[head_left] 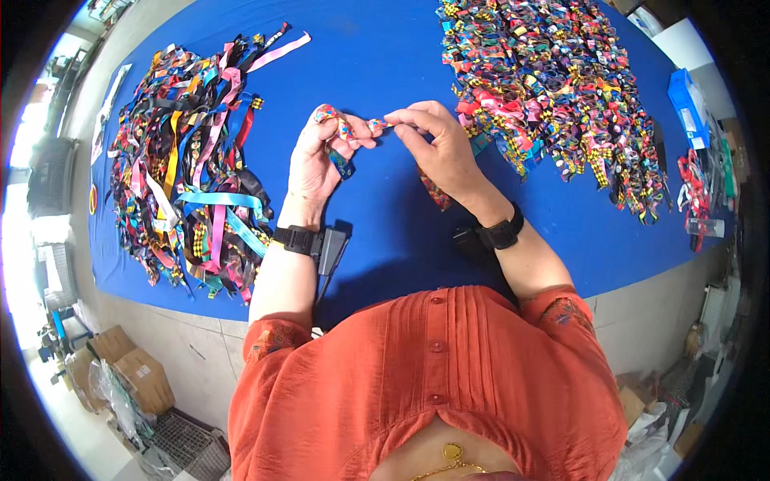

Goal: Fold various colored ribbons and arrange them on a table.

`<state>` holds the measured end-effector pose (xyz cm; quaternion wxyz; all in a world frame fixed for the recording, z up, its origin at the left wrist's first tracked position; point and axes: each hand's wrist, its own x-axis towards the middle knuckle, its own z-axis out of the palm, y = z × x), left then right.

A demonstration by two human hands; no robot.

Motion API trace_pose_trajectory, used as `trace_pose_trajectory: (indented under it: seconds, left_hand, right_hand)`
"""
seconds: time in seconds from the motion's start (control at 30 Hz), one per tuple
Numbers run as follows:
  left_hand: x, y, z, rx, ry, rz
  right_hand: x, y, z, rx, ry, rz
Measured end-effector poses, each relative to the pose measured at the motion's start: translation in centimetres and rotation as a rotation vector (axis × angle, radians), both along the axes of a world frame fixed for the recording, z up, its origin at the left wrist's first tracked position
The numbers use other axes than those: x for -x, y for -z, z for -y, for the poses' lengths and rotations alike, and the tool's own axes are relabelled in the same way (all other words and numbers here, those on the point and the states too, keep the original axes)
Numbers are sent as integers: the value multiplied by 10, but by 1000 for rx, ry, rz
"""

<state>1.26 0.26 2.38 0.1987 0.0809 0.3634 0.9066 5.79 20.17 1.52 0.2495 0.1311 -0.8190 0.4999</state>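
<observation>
My left hand (314,160) and my right hand (439,148) are raised over the blue-covered table, a short gap between them. A patterned ribbon (346,128) in red, yellow and blue is looped over the fingers of my left hand, which are closed on it. Its narrow part crosses the gap to my right hand, where thumb and fingers pinch it. A red patterned ribbon end (434,191) hangs below my right hand, and a dark teal piece (341,165) shows under my left. Whether these are all one ribbon I cannot tell.
A heap of loose mixed ribbons (192,168) lies on the left of the blue cloth (361,56). Dense rows of looped ribbon pieces (553,88) cover the right. A blue box (688,108) and a red bundle (695,192) sit at the right edge. Cardboard boxes (143,381) stand on the floor at left.
</observation>
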Motion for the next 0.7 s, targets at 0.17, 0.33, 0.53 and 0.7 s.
trace_pose_trajectory:
  seconds: [0.17, 0.33, 0.53, 0.7]
  left_hand:
    - [2, 5, 5, -81, 40, -67]
    - [-1, 4, 7, 47, 135, -120]
    - [-1, 13, 5, 204, 208, -169]
    - [-7, 2, 1, 323, 246, -156]
  right_hand:
    - [-4, 1, 3, 212, 42, 268]
    - [-3, -1, 1, 307, 27, 434]
    - [-4, -3, 1, 275, -76, 542]
    - [-7, -5, 6, 338, -124, 567]
